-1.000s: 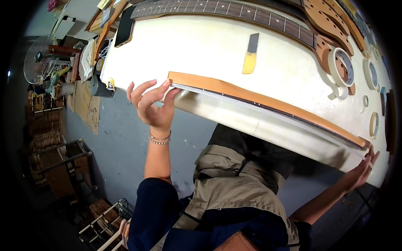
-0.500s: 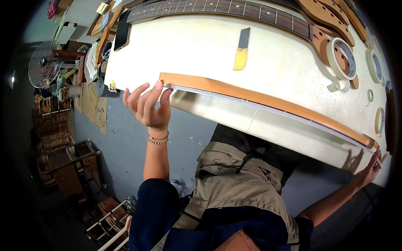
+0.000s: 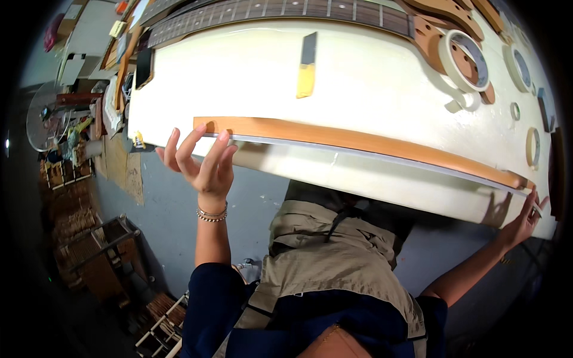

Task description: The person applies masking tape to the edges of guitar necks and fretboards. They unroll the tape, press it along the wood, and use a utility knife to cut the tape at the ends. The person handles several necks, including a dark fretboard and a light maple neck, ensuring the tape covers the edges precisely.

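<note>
A long guitar neck [image 3: 334, 136] of orange-brown wood lies lengthwise at the near edge of the white-topped bench, a thin pale strip running along its near side. My left hand [image 3: 206, 170] is at its left end, fingers spread and two fingertips pressed on the wood. At the far right end, the fingers of my right hand [image 3: 525, 218] close round the tip. A small pale stick shows among those fingers, too small to name. Beyond the neck lies a flat blade [image 3: 307, 51] with a yellow-wrapped end.
A fretted neck [image 3: 262, 13] lies across the back of the bench [image 3: 239, 77]. Tape rolls [image 3: 446, 59] and wooden neck pieces [image 3: 439, 11] occupy the right side. To the left stand a fan [image 3: 42, 113] and wooden racks [image 3: 98, 238] on the grey floor.
The guitar neck has come slightly nearer to me. My left fingertips have shifted from its very end onto the wood's near side. My right hand stays at the right end. The view has shifted.
</note>
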Motion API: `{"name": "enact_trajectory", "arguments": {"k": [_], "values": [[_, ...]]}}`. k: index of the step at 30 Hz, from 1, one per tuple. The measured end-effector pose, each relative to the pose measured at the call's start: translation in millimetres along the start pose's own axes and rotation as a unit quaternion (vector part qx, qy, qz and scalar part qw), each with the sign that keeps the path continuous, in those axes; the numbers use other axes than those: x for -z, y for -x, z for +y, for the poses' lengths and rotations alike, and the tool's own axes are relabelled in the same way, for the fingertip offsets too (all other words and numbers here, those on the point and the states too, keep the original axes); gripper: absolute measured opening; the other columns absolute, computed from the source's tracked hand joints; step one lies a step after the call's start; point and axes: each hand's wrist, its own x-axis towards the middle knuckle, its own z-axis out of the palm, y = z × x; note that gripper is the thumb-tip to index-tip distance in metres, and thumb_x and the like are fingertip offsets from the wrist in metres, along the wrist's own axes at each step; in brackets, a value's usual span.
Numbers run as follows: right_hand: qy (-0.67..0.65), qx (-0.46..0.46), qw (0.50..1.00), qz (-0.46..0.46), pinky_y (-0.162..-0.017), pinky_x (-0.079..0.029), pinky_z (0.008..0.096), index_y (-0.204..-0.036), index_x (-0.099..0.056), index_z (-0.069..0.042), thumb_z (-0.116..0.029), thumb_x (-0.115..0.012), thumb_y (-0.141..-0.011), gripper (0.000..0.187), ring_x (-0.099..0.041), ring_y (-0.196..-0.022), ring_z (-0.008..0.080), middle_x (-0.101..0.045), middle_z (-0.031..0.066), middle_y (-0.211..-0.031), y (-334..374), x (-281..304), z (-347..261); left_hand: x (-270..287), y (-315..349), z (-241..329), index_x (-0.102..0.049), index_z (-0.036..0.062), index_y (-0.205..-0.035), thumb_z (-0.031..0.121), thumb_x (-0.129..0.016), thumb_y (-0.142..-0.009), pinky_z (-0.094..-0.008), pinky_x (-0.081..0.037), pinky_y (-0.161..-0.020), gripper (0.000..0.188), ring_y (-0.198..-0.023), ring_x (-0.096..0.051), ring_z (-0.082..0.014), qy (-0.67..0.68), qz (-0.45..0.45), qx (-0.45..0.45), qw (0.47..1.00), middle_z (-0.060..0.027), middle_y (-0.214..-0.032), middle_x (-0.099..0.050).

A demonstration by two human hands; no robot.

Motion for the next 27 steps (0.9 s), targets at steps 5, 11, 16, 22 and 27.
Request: {"name": "enact_trajectory", "arguments": {"k": [5, 11, 16, 22, 27], "values": [[-0.016, 0.013, 1.0, 0.009, -0.092, -0.042, 0.0269, -0.118, -0.05, 0.01, -0.012, -0.058, -0.09, 0.037, -0.053, -0.108, 0.0155, -0.045, 0.0178, -0.132, 0.5, -4.2, -1.4, -1.3, -5.0, 16.7, -0.064, 0.0243, -0.096, 0.041, -0.056, -0.087, -0.0431, -0.011, -0.112, 0.021, -0.125, -0.039, -0.0275, 0.017, -0.04, -0.019, 0.999, 0.0052, -0.11, -0.062], [-0.071, -0.044, 0.996, 0.016, -0.092, -0.043, 0.0261, -0.137, -0.027, 0.008, -0.007, -0.057, -0.09, 0.058, -0.056, -0.103, 0.0158, -0.059, 0.0139, -0.112, 6.1, -11.9, -18.6, -2.5, -15.2, 44.9, -0.066, 0.0325, -0.093, 0.041, -0.056, -0.086, -0.043, 0.0, -0.114, 0.015, -0.126, -0.038, -0.0242, 0.07, -0.071, 0.012, 0.995, 0.0114, -0.109, -0.062], [-0.105, -0.053, 0.992, 0.038, -0.092, -0.043, 0.0251, -0.137, -0.027, 0.008, -0.003, -0.059, -0.087, 0.06, -0.057, -0.102, 0.0155, -0.06, 0.0129, -0.109, 7.7, -19.0, -24.7, -4.5, -25.7, 74.2, -0.063, 0.031, -0.1, 0.036, -0.053, -0.089, -0.0453, 0.004, -0.113, 0.016, -0.126, -0.039, -0.0253, 0.102, -0.097, -0.022, 0.99, 0.0112, -0.112, -0.062], [-0.091, -0.041, 0.994, 0.045, -0.09, -0.045, 0.0254, -0.135, -0.031, 0.007, -0.004, -0.06, -0.087, 0.057, -0.057, -0.106, 0.0179, -0.059, 0.0105, -0.106, 10.8, -25.0, -31.4, -3.7, -45.4, 113.4, -0.065, 0.0273, -0.101, 0.028, -0.055, -0.089, -0.0474, 0.009, -0.111, 0.016, -0.126, -0.039, -0.0277, 0.15, -0.14, -0.039, 0.978, 0.011, -0.111, -0.062], [-0.137, -0.056, 0.987, 0.06, -0.088, -0.045, 0.0228, -0.137, -0.03, 0.005, 0.002, -0.064, -0.082, 0.064, -0.058, -0.102, 0.0154, -0.057, 0.0091, -0.105, 11.0, -23.4, -31.2, -2.9, -65.0, 147.6, -0.065, 0.0239, -0.107, 0.021, -0.057, -0.086, -0.0505, 0.013, -0.109, 0.023, -0.124, -0.04, -0.029, 0.187, -0.186, -0.062, 0.963, 0.0104, -0.112, -0.063]]}}
